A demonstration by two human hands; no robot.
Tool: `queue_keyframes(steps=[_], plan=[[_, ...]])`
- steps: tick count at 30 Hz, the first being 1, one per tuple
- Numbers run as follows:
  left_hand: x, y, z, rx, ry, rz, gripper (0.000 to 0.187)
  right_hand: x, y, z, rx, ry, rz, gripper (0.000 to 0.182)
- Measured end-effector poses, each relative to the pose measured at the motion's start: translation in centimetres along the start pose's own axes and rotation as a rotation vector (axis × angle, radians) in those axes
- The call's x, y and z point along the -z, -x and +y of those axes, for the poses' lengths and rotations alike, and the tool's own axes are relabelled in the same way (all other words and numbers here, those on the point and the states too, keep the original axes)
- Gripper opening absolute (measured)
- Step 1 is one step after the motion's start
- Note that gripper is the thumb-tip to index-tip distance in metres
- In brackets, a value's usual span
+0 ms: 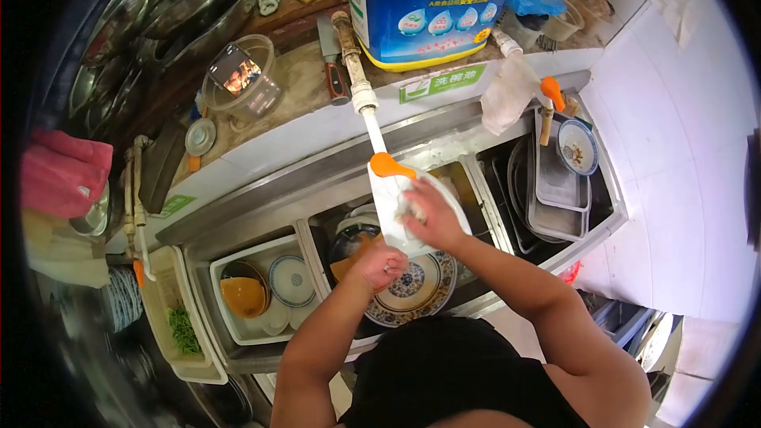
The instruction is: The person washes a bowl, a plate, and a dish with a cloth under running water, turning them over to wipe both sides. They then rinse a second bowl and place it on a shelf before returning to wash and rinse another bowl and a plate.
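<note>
Over the middle sink hangs a white dish (pixel 444 204), tilted just below the orange tap handle (pixel 391 166). My right hand (pixel 432 214) lies over its inner face, fingers bent round something pale that is too small to name. Near the dish's lower left edge is my left hand (pixel 380 266), its fingers curled; whether it grips the dish is hard to see. Beneath the hands a large patterned plate (pixel 420 289) sits in the sink, with stacked bowls (pixel 354 230) to its left.
The left basin holds a white tub (pixel 230 325) with an orange bowl (pixel 244 296) and a small plate (pixel 292 280). Metal trays (pixel 559 214) fill the right basin. A blue detergent jug (pixel 432 12), a knife (pixel 333 63) and a phone (pixel 235 70) in a container are on the ledge.
</note>
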State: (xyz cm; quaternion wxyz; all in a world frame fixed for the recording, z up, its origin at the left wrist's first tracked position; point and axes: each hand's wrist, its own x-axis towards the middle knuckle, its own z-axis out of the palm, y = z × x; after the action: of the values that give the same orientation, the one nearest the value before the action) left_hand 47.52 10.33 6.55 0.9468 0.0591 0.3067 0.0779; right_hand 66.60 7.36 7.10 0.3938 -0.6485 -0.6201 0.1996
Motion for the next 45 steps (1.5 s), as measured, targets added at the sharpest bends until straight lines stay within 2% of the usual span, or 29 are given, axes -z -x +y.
queue_keyframes(steps=[2, 5, 6, 7, 8, 9, 10, 11, 13, 14, 16, 18, 21, 23, 26, 28, 30, 31, 32, 33, 35, 36, 38, 40, 42, 45], plan=[[-0.3, 0.2, 0.5, -0.029, -0.005, 0.114, 0.03, -0.1, -0.2, -2.9, 0.148, 0.011, -0.156, 0.055], [1.3, -1.1, -0.1, 0.026, -0.052, 0.158, 0.031, -2.1, -2.3, -2.5, 0.26, 0.079, -0.171, 0.051], [0.3, -0.8, -0.5, 0.027, -0.053, 0.16, 0.031, -2.2, -4.0, -2.6, 0.25, 0.159, -0.051, 0.047], [-1.7, -0.4, -1.1, -0.026, -0.137, 0.259, 0.031, -2.1, -5.7, -2.4, 0.24, 0.238, 0.069, 0.043], [-2.8, -0.1, -1.4, -0.079, -0.222, 0.356, 0.031, -3.2, -7.2, 0.2, 0.241, 0.237, 0.07, 0.043], [-2.5, 0.0, -1.6, -0.079, -0.222, 0.357, 0.031, -5.6, -8.7, 4.4, -0.05, -0.22, -0.019, 0.047], [-2.0, 0.1, -2.0, -0.065, -0.24, 0.249, 0.034, -6.9, -9.4, 6.8, -0.344, -0.674, -0.108, 0.05], [-1.5, 0.2, -2.2, -0.051, -0.258, 0.14, 0.036, -6.3, -9.7, 6.9, -0.343, -0.673, -0.106, 0.05], [-1.0, 0.5, -2.6, -0.084, -0.223, 0.137, 0.038, -4.5, -9.5, 6.6, -0.471, -0.389, -0.237, 0.045], [-0.8, 0.6, -2.6, -0.118, -0.188, 0.137, 0.04, -3.6, -8.8, 6.5, -0.472, -0.388, -0.24, 0.045], [-1.1, 1.3, -2.4, -0.14, -0.243, 0.171, 0.04, -2.1, -5.9, 6.7, 0.044, 0.04, 0.006, 0.026], [-0.7, 1.7, -2.1, -0.154, -0.3, 0.204, 0.041, -1.3, -3.2, 7.5, -0.538, -0.156, 0.001, 0.033], [0.9, 1.6, -1.5, -0.17, -0.252, 0.16, 0.043, 0.1, 1.1, 7.9, -0.604, -0.052, -0.051, 0.042], [1.1, 1.4, -1.3, -0.119, -0.099, 0.12, 0.042, 0.5, 0.6, 7.1, -0.63, -0.026, 0.011, 0.046], [1.3, 0.5, -2.1, -0.081, -0.289, 0.104, 0.041, -0.2, -2.8, 5.5, -0.663, 0.025, 0.089, 0.049], [-1.0, 0.8, -1.8, -0.04, -0.317, 0.106, 0.041, 0.7, -5.6, 2.4, -0.533, -0.068, 0.015, 0.055], [-2.3, 0.6, -2.1, -0.003, -0.339, 0.108, 0.041, 0.4, -7.3, 0.2, -0.245, 0.003, -0.135, 0.055], [-2.6, 0.4, -2.2, -0.053, -0.282, 0.2, 0.04, -0.2, -7.6, -0.9, -0.245, 0.004, -0.135, 0.055], [-2.8, 0.2, -2.3, -0.102, -0.224, 0.291, 0.04, -0.9, -7.4, -2.1, -0.142, 0.007, 0.003, 0.051], [-2.4, -0.1, -1.8, -0.101, -0.224, 0.29, 0.04, -1.5, -6.7, -2.8, -0.039, 0.01, 0.14, 0.047], [-1.0, -0.6, -0.3, -0.154, -0.168, 0.048, 0.036, -2.3, -4.3, -3.5, 0.028, 0.047, 0.12, 0.049], [-1.2, -0.5, 0.2, -0.153, -0.169, 0.045, 0.036, -2.6, -3.2, -3.8, 0.098, 0.083, 0.1, 0.051], [-1.7, 0.2, 1.0, -0.29, -0.122, 0.221, 0.036, -3.4, -0.3, -2.4, 0.156, 0.103, 0.137, 0.047], [0.4, 0.3, 1.1, -0.28, -0.039, 0.162, 0.036, -2.3, 1.5, -0.8, 0.204, 0.119, 0.172, 0.044], [1.3, 0.6, 1.0, -0.276, 0.126, -0.042, 0.039, 0.1, 2.0, 1.0, 0.175, 0.316, 0.039, 0.043], [-0.1, 1.7, 0.8, -0.269, 0.076, 0.042, 0.043, 0.9, 2.6, 5.1, 0.181, 0.318, 0.128, 0.039]])
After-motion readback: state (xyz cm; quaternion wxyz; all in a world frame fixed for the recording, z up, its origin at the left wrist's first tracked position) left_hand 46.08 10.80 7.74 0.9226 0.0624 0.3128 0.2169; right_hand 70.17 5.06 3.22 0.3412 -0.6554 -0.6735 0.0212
